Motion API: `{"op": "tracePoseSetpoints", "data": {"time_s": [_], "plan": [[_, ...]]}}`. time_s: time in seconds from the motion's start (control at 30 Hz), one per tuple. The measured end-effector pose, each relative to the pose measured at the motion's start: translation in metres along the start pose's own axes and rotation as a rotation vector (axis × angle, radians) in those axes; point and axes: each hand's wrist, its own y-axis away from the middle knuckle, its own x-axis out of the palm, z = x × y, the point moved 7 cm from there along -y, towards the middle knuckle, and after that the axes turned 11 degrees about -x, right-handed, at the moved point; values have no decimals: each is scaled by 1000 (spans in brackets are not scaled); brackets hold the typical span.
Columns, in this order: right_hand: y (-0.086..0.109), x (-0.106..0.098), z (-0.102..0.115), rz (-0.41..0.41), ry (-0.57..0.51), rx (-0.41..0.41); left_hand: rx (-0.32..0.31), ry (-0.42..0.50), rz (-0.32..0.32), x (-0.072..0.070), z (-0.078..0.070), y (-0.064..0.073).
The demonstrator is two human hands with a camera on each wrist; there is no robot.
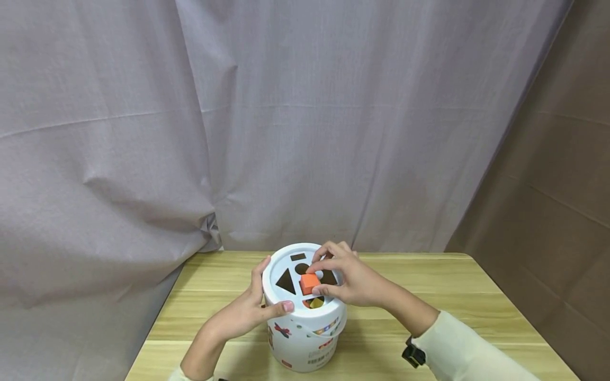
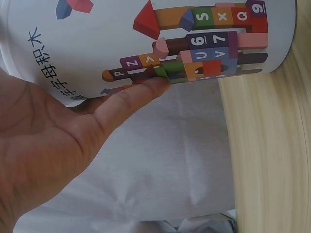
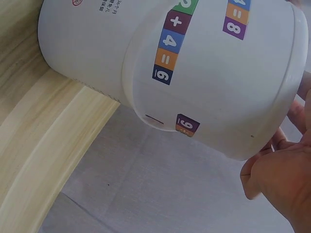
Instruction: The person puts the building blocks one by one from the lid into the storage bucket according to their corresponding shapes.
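A white bucket point(image 1: 305, 344) with printed pictures stands upright, topped by a white lid point(image 1: 276, 290) with shaped holes. My left hand point(image 1: 238, 315) holds its left side, the thumb over the lid's rim; in the left wrist view, fingers point(image 2: 131, 99) lie along the printed wall. My right hand point(image 1: 355, 278) pinches an orange block point(image 1: 310, 283) between thumb and fingers, at a hole near the lid's middle. How deep the block sits is unclear. In the right wrist view that hand point(image 3: 282, 174) shows beside the lid edge, the block hidden.
The bucket stands on a wood-grain table point(image 1: 405, 328). Through the lid's front hole a yellow block point(image 1: 316, 303) shows. A white handle point(image 3: 130, 73) hangs across the bucket's side. Grey curtain point(image 1: 305, 132) hangs behind the table, with brown cloth point(image 1: 548, 185) at the right.
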Motion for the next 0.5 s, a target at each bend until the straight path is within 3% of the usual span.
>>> {"op": "tracePoseSetpoints", "data": {"time_s": [0.27, 0.5], "plan": [[0, -1, 0, -1, 18, 11, 0, -10, 2, 0, 0, 0], [5, -9, -1, -54, 23, 30, 3, -5, 3, 1, -1, 0]]}}
